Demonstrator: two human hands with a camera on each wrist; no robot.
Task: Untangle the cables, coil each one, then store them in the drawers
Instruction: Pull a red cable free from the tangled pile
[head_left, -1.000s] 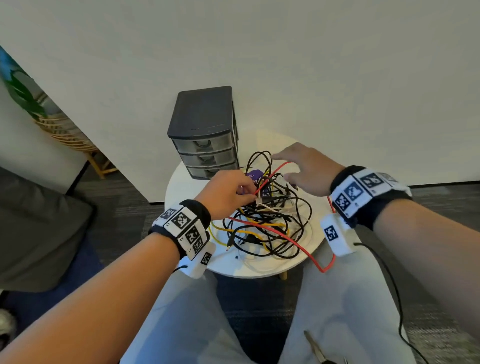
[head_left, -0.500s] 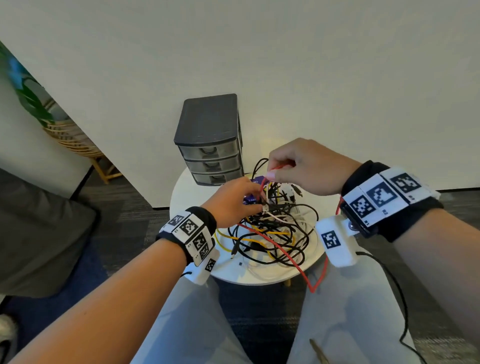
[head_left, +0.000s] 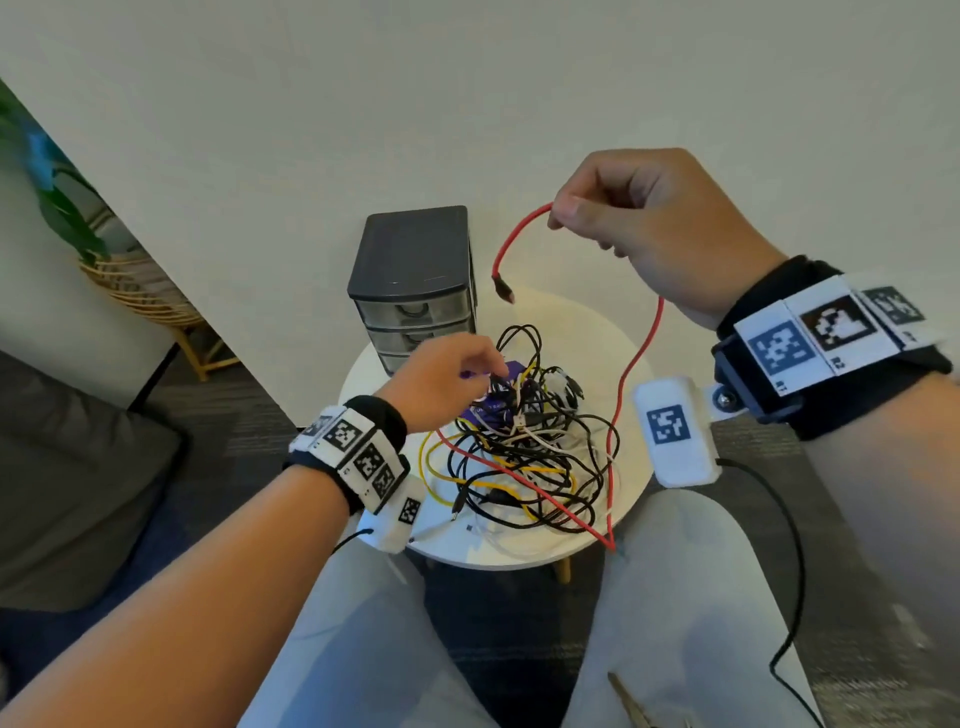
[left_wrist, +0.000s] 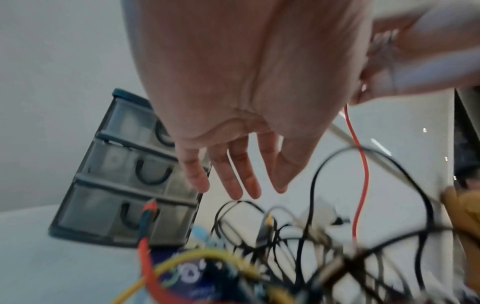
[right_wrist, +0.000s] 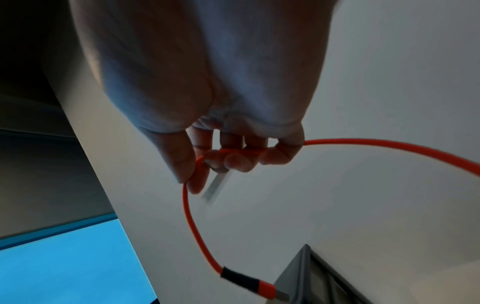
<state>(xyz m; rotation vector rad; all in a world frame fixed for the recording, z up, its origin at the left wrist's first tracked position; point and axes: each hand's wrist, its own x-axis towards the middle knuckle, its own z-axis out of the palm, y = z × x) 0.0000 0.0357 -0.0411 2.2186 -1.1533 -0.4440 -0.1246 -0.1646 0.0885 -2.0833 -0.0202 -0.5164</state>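
A tangle of black, yellow and white cables (head_left: 524, 452) lies on a round white table (head_left: 597, 332), with a purple packet (head_left: 511, 370) under it. My right hand (head_left: 558, 215) is raised above the table and grips a red cable (right_wrist: 389, 145) in curled fingers (right_wrist: 233, 160). The cable's black-and-red plug end (head_left: 503, 288) dangles free. Its other length (head_left: 660, 317) runs down into the tangle and over the table's front edge. My left hand (head_left: 488, 371) hovers over the tangle with fingers (left_wrist: 233, 185) straight, holding nothing. A dark grey three-drawer unit (head_left: 415, 270) stands behind with its drawers closed.
The white wall rises right behind the table. A wicker stand (head_left: 140, 291) with a plant and a grey sofa (head_left: 67, 467) are on the left. My knees (head_left: 691, 597) are against the table's front edge.
My right hand has risen up and to the right with the red cable, pulling its plug end clear of the tangle. My left hand has stayed over the tangle.
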